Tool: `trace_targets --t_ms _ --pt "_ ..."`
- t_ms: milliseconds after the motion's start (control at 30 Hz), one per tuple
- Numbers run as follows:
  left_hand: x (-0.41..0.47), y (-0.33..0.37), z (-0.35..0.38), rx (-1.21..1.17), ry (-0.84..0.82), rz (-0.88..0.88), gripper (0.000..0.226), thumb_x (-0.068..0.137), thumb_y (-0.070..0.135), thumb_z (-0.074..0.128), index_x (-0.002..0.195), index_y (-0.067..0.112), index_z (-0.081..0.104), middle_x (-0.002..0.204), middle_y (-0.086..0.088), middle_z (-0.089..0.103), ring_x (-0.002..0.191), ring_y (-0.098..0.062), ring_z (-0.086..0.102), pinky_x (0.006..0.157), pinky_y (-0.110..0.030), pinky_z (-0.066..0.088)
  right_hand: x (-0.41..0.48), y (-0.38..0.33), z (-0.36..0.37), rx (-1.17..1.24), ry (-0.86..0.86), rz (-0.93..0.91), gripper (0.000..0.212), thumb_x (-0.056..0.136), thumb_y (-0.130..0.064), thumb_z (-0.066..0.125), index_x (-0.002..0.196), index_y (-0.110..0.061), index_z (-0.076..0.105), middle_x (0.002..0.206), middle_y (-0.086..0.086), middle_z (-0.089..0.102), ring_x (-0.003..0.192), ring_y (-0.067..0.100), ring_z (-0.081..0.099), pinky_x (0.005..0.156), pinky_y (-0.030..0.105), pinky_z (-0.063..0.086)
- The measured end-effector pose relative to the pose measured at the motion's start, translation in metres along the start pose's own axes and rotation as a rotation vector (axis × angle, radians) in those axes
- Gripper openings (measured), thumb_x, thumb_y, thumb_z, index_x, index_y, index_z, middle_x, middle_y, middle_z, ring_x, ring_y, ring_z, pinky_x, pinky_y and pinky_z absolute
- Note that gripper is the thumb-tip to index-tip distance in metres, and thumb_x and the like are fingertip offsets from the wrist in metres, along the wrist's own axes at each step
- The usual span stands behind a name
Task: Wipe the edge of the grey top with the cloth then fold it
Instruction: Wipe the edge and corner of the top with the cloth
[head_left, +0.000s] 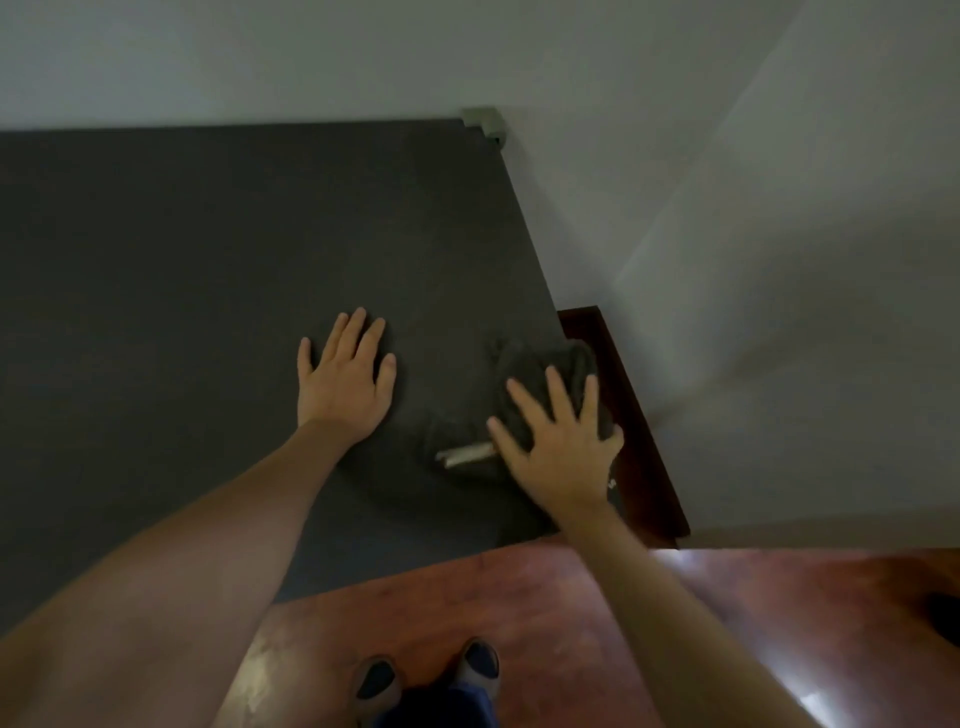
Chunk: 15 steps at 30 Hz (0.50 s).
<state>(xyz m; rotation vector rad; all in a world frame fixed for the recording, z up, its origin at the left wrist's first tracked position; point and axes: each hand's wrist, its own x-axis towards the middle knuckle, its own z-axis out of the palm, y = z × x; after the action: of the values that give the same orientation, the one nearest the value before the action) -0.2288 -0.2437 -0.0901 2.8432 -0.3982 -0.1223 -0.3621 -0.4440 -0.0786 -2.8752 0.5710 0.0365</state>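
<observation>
Grey top (182, 260): left hand (345, 376) flat; right hand (563, 447) spread on cloth (535, 364).

The dark grey bench (182, 249) carried a crumpled dark cloth (540, 374) at its right edge, with both hands pressed flat: left (345, 379) on bare surface, right (558, 447) on the cloth

A dark grey cloth (540, 374), bunched and crumpled, lies at the near right edge of the flat, dark grey worktop (208, 260), partly overhanging it; a pale label shows at its near side.
</observation>
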Motion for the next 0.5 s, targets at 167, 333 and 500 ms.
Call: trace_targets --t_ms 167,333,500 --pt "0.000 0.000 0.000 0.003 0.006 0.007 0.054 0.093 0.044 0.020 0.144 0.025 0.019 0.158 0.002 0.013 0.145 -0.014 0.004 0.116 -0.051 0.003 0.045 0.010 -0.006 0.098 -0.038 0.188 0.059 0.088 -0.063 0.033 0.141 -0.039 0.024 0.133 0.015 0.046 0.110 0.037 0.052 0.085 0.048 0.045" --pt "-0.001 0.000 0.001 0.006 0.019 -0.002 0.054 0.093 0.044 0.020 0.144 0.026 0.021 0.157 0.001 0.015 0.145 -0.014 0.006 0.115 -0.052 0.004 -0.044 0.010 0.001 -0.110 0.060 0.318 0.070 0.079 -0.071 0.033 0.136 -0.029 0.038 0.115 0.017 0.055 0.093 0.037 0.056 0.075 0.048 0.046" --pt "0.002 0.002 0.000 0.028 -0.006 -0.005 0.055 0.093 0.044 0.017 0.145 0.025 0.017 0.158 0.002 0.012 0.145 -0.014 0.003 0.116 -0.052 0.002 0.013 0.004 -0.007 -0.030 0.053 0.319 0.067 0.086 -0.064 0.034 0.139 -0.022 0.031 0.122 0.018 0.051 0.104 0.038 0.053 0.084 0.050 0.043"
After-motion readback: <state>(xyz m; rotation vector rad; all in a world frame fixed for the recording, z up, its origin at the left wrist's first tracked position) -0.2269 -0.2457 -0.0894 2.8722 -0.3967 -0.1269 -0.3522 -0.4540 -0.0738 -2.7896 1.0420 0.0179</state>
